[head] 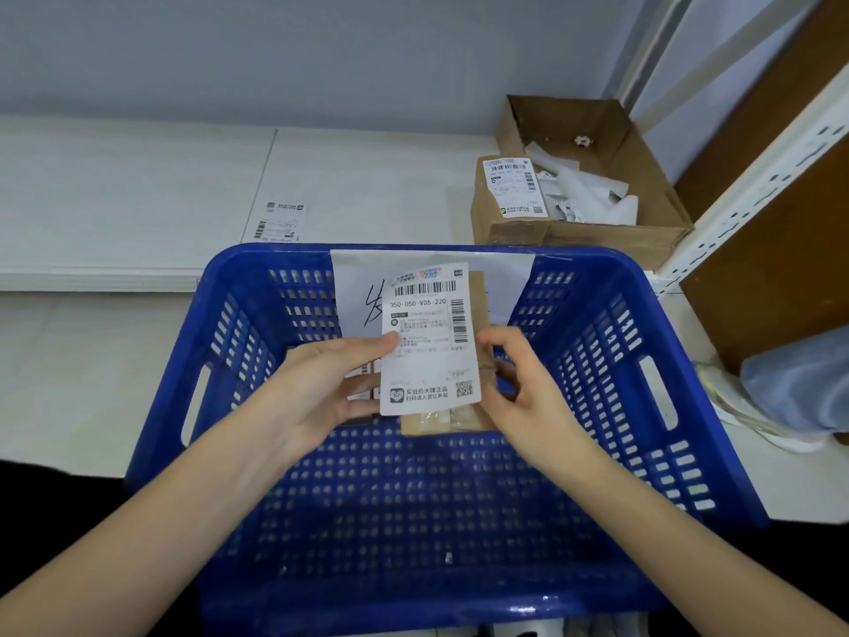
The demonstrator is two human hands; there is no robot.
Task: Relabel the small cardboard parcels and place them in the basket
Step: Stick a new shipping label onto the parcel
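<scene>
Over the blue plastic basket (620,406) I hold a small brown cardboard parcel (478,296) with a white shipping label (427,360) lying on its front. My left hand (321,393) holds the parcel's left side, thumb pressing on the label. My right hand (523,383) grips the parcel's right edge with curled fingers. Another labelled parcel (363,383) lies in the basket behind my left hand, mostly hidden.
A second small parcel with a label (510,195) stands beside an open cardboard box (643,177) of peeled backing paper at the back right. A loose label (280,223) lies on the white shelf. A white metal rack upright (753,190) rises on the right.
</scene>
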